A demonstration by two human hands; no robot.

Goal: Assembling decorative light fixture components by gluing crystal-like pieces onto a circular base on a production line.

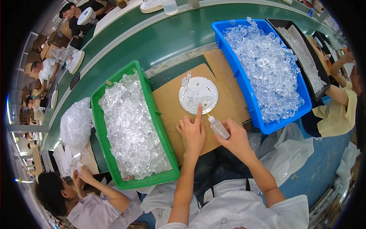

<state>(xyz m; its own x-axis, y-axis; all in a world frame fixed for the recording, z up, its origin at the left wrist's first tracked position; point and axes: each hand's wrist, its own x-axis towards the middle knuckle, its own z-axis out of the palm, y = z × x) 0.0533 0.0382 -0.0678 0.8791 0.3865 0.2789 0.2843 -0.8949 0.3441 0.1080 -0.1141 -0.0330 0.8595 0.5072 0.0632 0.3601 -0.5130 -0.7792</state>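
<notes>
On cardboard mat [171, 103] | left hand [191, 131] forefinger pins white disc [198, 95] | right hand [237, 138] clasps small squeeze bottle [219, 127] | likely light, soft-walled; grip mid-body.

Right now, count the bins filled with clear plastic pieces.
3: a green bin left of the hands, a blue bin right of them, and a black tray beyond it. More may lie past the frame's edge.

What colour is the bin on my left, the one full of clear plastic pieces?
Green bin; it shows plainly in the head view, beside the left hand.
</notes>
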